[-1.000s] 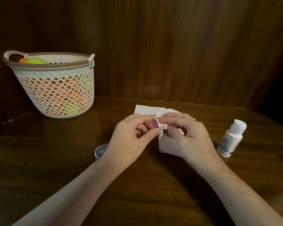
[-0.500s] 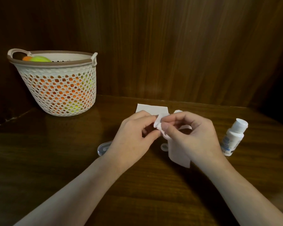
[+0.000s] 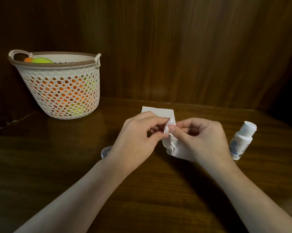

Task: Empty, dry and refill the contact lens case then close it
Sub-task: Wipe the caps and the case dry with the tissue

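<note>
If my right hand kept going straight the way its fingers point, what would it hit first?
The right hand points leftward, pinching the white tissue. Straight on, it would most likely meet the left hand first, since their fingertips nearly touch around the tissue; depth is hard to judge.

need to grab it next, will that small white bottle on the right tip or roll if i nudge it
The small white plastic bottle with blue print stands upright on the dark wooden table, tall and narrow, so it probably tips easily. Its round body would likely roll afterwards. It looks light.
</note>
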`<act>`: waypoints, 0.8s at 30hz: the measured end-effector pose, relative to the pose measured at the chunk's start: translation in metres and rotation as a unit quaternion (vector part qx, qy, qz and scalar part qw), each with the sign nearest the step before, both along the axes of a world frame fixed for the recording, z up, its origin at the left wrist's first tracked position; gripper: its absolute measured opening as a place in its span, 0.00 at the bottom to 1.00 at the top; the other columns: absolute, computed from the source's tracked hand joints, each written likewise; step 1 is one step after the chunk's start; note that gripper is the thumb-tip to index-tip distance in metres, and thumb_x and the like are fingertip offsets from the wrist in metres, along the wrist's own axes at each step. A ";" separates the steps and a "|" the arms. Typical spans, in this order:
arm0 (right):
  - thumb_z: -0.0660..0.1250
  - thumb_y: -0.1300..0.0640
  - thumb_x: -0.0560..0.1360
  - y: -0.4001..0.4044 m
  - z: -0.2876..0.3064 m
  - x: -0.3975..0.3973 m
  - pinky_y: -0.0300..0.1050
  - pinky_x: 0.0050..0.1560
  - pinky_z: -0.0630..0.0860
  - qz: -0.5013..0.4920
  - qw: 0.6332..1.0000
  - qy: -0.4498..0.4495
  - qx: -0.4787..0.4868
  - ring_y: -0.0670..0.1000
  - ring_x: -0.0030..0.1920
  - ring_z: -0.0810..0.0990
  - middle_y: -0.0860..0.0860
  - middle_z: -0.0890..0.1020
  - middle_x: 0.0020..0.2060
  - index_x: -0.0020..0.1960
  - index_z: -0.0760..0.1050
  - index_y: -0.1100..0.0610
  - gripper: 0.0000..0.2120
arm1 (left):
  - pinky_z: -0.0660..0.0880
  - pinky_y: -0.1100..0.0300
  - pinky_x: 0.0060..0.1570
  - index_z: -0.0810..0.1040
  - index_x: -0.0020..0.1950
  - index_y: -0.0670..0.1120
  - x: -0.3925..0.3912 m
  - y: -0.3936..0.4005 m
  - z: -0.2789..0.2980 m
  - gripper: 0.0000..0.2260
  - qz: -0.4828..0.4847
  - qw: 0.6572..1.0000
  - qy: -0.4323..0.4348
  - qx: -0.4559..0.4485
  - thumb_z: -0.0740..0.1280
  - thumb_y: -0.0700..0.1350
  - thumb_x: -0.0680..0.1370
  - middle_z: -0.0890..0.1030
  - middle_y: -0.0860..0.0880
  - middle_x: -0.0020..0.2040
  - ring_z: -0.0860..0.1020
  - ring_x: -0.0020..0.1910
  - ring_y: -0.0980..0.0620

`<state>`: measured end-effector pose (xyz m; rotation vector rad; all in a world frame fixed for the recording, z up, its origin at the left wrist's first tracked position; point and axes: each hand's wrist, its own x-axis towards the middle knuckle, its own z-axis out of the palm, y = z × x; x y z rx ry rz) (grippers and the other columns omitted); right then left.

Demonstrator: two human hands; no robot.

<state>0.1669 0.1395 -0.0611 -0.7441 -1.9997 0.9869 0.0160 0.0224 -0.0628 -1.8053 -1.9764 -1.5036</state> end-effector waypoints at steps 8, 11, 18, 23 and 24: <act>0.82 0.43 0.68 -0.002 0.010 0.009 0.36 0.40 0.82 0.116 0.990 -0.017 -0.078 0.43 0.45 0.89 0.45 0.90 0.41 0.46 0.88 0.42 0.09 | 0.81 0.60 0.49 0.88 0.57 0.53 -0.015 -0.007 0.002 0.11 -0.063 0.996 0.014 -0.057 0.77 0.41 0.77 0.85 0.59 0.48 0.83 0.50 0.56; 0.80 0.46 0.72 -0.003 0.010 0.008 0.30 0.40 0.80 0.108 0.992 -0.015 -0.057 0.41 0.46 0.88 0.42 0.90 0.42 0.47 0.89 0.41 0.04 | 0.81 0.60 0.48 0.89 0.57 0.52 -0.013 -0.005 0.001 0.11 -0.065 0.997 -0.012 -0.048 0.78 0.42 0.76 0.85 0.57 0.46 0.83 0.49 0.55; 0.75 0.39 0.67 -0.007 0.009 0.004 0.34 0.41 0.78 0.091 0.991 0.002 -0.093 0.42 0.42 0.86 0.47 0.89 0.39 0.44 0.88 0.41 0.10 | 0.81 0.67 0.48 0.85 0.55 0.63 -0.007 -0.007 0.002 0.12 -0.093 0.990 -0.109 -0.005 0.75 0.52 0.73 0.85 0.59 0.48 0.83 0.49 0.55; 0.77 0.43 0.65 -0.005 0.011 0.006 0.32 0.41 0.79 0.129 0.983 0.020 -0.126 0.47 0.37 0.80 0.63 0.84 0.38 0.42 0.89 0.47 0.10 | 0.84 0.58 0.52 0.85 0.62 0.56 -0.004 -0.005 0.002 0.16 -0.102 0.985 -0.135 -0.035 0.70 0.55 0.76 0.84 0.61 0.49 0.83 0.53 0.56; 0.78 0.42 0.64 -0.005 0.012 0.007 0.31 0.40 0.78 0.133 0.983 0.019 -0.124 0.47 0.36 0.81 0.63 0.84 0.38 0.42 0.89 0.48 0.12 | 0.84 0.58 0.51 0.85 0.63 0.55 -0.004 -0.006 0.002 0.17 -0.100 0.986 -0.131 -0.039 0.69 0.56 0.76 0.84 0.62 0.49 0.83 0.53 0.56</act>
